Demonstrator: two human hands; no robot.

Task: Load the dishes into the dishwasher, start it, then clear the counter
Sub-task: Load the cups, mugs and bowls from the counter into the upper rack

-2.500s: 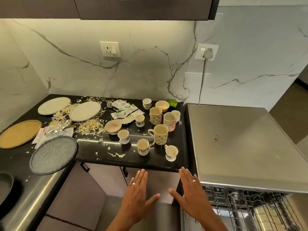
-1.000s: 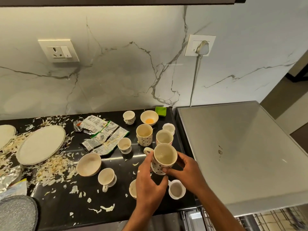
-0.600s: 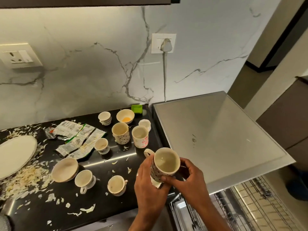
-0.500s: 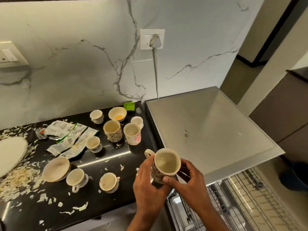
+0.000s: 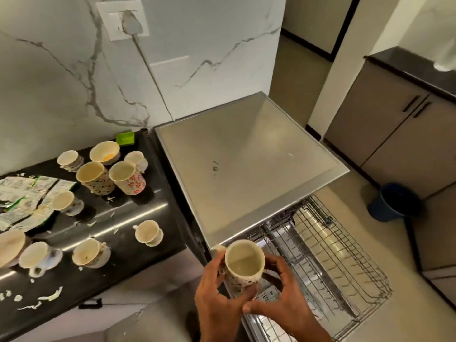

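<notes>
Over the near corner of the steel-topped dishwasher [image 5: 249, 169], from the head camera, both hands hold one cream, dark-speckled ceramic mug [image 5: 243, 264] upright, its mouth facing up. The left hand [image 5: 217, 294] curls its fingers round the mug's left side; the right hand [image 5: 283, 299] wraps the right side, thumb pressed near the base. Below lies the pulled-out wire rack [image 5: 345, 267]. Other cups stand on the black table [image 5: 138, 208], among scattered scraps.

I count one tall mug [image 5: 243, 261] held up and two more on the counter [image 5: 123, 270], plus six small teacups [image 5: 148, 233]. I also see two bowls [image 5: 104, 152], one green dish [image 5: 125, 138] and one blue bucket [image 5: 392, 204].
</notes>
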